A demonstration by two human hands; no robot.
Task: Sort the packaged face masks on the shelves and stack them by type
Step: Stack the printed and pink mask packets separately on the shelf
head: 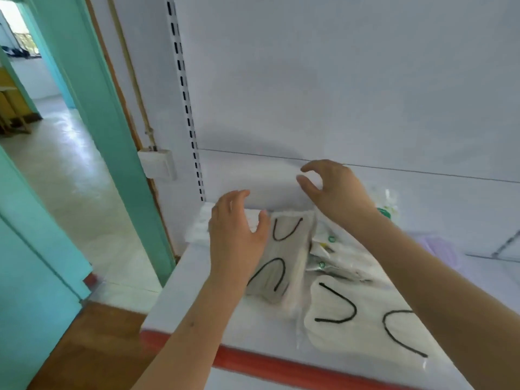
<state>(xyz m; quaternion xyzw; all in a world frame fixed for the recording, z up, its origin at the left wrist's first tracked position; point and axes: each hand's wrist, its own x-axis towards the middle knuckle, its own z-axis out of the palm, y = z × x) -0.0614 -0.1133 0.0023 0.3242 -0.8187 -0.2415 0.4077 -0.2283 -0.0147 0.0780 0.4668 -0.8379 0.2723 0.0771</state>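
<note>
Masks [277, 260] (packaged), white shelf [197, 294], teal doorframe [112, 136]

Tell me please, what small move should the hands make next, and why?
Probably lower the right hand onto the grey mask pack with black ear loops. That hand hovers above the shelf, its fingers curled round nothing, while the left hand already rests on the pack's left side. A white mask pack of another type lies apart nearer the front.
</note>
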